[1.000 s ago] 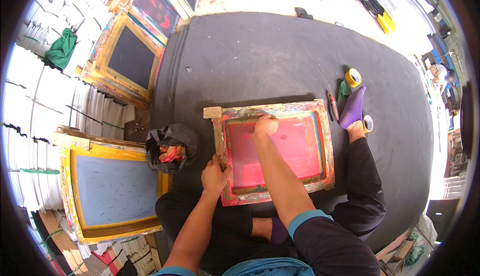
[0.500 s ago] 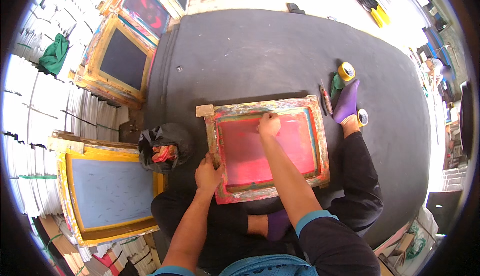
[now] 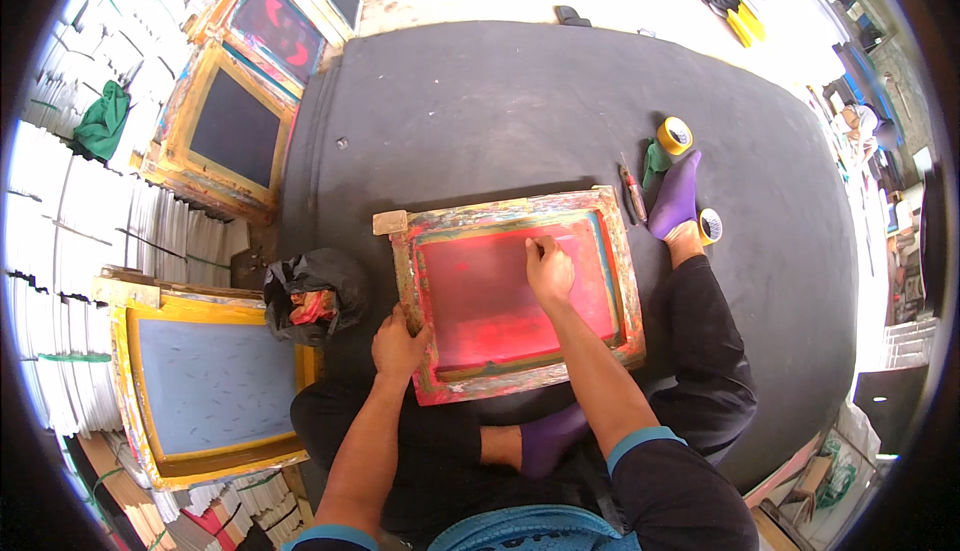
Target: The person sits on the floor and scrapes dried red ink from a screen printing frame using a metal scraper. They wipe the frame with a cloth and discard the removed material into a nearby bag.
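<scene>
A paint-stained wooden screen-printing frame with red mesh lies in front of my crossed legs. My left hand is closed on its left rail near the lower corner, the thumb over the wood. Bent at the wrist, my right hand rests on or just over the mesh, right of its middle. Its fingers are drawn together in a pinch; what they hold, if anything, is hidden. The mesh shows brighter red patches and a darker smear in the middle.
A black plastic bag with red-stained contents sits left of the frame. Near my right foot lie yellow tape rolls, a green cloth and a red-handled tool. Other screens and paper stacks line the left.
My right hand has moved from near the mesh's upper edge toward me and slightly right. My left hand stays on the left rail. The whole view has shifted slightly.
</scene>
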A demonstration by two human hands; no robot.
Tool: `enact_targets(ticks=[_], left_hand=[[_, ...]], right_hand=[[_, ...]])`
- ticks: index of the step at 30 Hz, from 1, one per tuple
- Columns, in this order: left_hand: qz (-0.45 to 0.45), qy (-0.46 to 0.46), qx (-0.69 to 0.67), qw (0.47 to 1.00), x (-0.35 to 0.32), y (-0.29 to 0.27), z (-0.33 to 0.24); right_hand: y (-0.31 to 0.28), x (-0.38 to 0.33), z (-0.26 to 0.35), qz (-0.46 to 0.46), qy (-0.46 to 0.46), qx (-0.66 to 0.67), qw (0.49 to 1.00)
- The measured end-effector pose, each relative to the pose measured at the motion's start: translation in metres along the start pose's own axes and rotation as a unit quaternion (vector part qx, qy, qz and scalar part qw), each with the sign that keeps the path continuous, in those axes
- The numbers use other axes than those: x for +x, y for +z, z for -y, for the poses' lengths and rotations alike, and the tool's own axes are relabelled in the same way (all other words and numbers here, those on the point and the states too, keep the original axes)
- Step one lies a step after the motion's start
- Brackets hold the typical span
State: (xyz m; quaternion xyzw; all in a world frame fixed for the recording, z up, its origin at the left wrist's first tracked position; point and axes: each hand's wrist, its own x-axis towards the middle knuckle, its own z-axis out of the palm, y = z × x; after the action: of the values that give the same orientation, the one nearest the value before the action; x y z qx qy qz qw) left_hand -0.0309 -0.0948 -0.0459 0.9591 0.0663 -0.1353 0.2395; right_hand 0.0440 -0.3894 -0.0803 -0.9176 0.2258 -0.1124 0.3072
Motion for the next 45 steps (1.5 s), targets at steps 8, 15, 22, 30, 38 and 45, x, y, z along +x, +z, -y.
enact_targets(ticks=[8, 15, 22, 30, 38, 45], left_hand=[[-0.029, 0.034, -0.005, 0.999, 0.002, 0.007, 0.009], [-0.038, 0.028, -0.002, 0.999, 0.0, 0.007, 0.002], [-0.034, 0.017, -0.007, 0.999, 0.004, 0.014, 0.008], [-0.035, 0.027, -0.01, 0.999, 0.003, 0.013, 0.013], [-0.035, 0.028, -0.016, 0.999, 0.001, 0.005, 0.001], [-0.02, 0.016, -0.011, 1.0, 0.003, 0.009, 0.004]], right_hand=[[0.038, 0.002, 0.016, 0.18, 0.274, 0.514, 0.793], [0.062, 0.031, 0.09, 0.005, 0.455, 0.628, 0.632], [0.067, 0.047, 0.102, -0.069, 0.54, 0.579, 0.607], [0.07, 0.048, 0.098, -0.052, 0.532, 0.5, 0.682], [0.075, 0.048, 0.098, -0.139, 0.529, 0.543, 0.637], [0.079, 0.034, 0.097, -0.142, 0.488, 0.538, 0.672]])
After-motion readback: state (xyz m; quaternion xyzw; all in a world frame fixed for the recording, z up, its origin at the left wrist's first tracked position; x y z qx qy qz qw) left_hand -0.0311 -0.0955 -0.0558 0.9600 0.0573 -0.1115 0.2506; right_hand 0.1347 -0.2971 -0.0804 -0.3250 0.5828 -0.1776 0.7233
